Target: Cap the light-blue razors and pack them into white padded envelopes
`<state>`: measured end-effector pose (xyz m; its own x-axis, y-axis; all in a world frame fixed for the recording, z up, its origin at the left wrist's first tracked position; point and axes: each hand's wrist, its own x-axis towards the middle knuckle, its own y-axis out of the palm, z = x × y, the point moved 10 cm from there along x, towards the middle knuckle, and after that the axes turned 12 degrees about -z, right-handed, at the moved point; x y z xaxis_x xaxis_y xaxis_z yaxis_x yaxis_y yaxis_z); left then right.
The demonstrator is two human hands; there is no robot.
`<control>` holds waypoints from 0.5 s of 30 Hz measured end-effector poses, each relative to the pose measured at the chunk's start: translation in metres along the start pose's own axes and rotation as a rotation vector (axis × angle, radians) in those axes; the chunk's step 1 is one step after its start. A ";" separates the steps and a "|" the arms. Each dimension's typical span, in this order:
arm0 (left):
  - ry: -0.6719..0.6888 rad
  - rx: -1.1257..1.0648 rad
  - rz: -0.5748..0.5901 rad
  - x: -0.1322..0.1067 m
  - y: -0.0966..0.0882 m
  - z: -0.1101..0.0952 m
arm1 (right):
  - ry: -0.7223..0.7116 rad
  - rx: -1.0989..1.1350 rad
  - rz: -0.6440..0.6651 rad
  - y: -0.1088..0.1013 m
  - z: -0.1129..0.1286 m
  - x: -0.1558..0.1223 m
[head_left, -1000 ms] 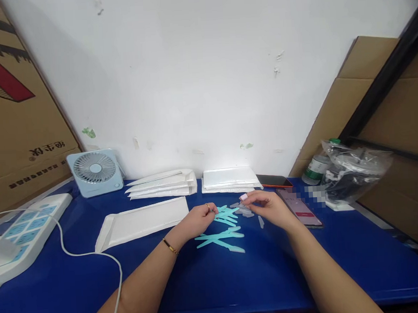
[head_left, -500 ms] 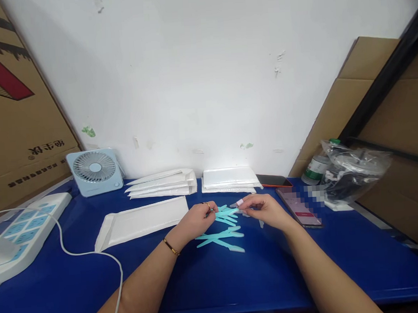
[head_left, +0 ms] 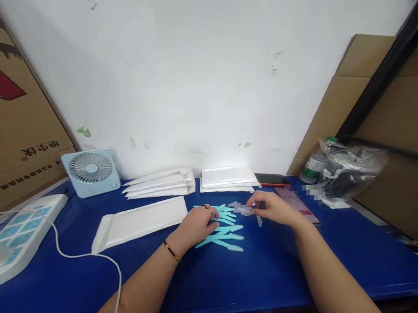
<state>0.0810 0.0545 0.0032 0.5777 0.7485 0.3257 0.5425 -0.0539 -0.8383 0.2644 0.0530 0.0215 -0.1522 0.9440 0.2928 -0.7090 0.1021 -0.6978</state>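
Turquoise eyebrow razors lie in two loose groups on the blue table: an upper group [head_left: 227, 214] and a lower group [head_left: 228, 242], whose tips look whitish. My left hand [head_left: 200, 221] is over the left ends of both groups, palm down, its thumb and index finger slightly apart and partly hiding the razors. Small clear blade covers [head_left: 241, 210] sit in a pile to the right of the upper group. At that pile's right edge, the thumb and index finger of my right hand [head_left: 270, 208] pinch at a cover; its outline is hard to make out.
Behind the hands are a flat white padded mailer [head_left: 145, 219], stacked mailers [head_left: 161, 184] and another stack [head_left: 228, 178]. A fan [head_left: 92, 170], power strip [head_left: 26, 234] and trailing cable [head_left: 76, 254] stand left. Phones [head_left: 297, 203], a bottle [head_left: 314, 168] and a plastic bag [head_left: 354, 166] are right.
The razor held between both hands is no longer there, and another razor appears in the lower group. My hands have separated, the right moving to the clear covers.
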 end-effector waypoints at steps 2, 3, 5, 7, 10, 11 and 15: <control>0.019 0.108 -0.023 0.002 0.000 0.005 | 0.033 -0.109 0.094 0.000 -0.014 -0.005; 0.027 0.152 -0.021 0.003 0.001 0.007 | 0.051 -0.134 0.149 0.002 -0.020 -0.008; 0.030 0.219 -0.006 0.005 0.004 0.011 | 0.094 -0.151 0.229 0.009 -0.029 -0.012; 0.019 0.254 0.009 0.007 0.006 0.012 | 0.131 -0.177 0.251 0.014 -0.035 -0.013; -0.010 0.256 0.019 0.009 0.008 0.014 | 0.116 -0.219 0.219 0.016 -0.034 -0.008; -0.016 0.250 0.017 0.010 0.008 0.014 | 0.098 -0.216 0.205 0.017 -0.032 -0.007; -0.028 0.205 -0.014 0.010 0.007 0.014 | 0.113 -0.029 0.142 0.019 -0.022 -0.002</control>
<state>0.0820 0.0711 -0.0057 0.5521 0.7666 0.3280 0.4129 0.0904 -0.9063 0.2660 0.0597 -0.0071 -0.1699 0.9786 0.1158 -0.6652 -0.0272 -0.7461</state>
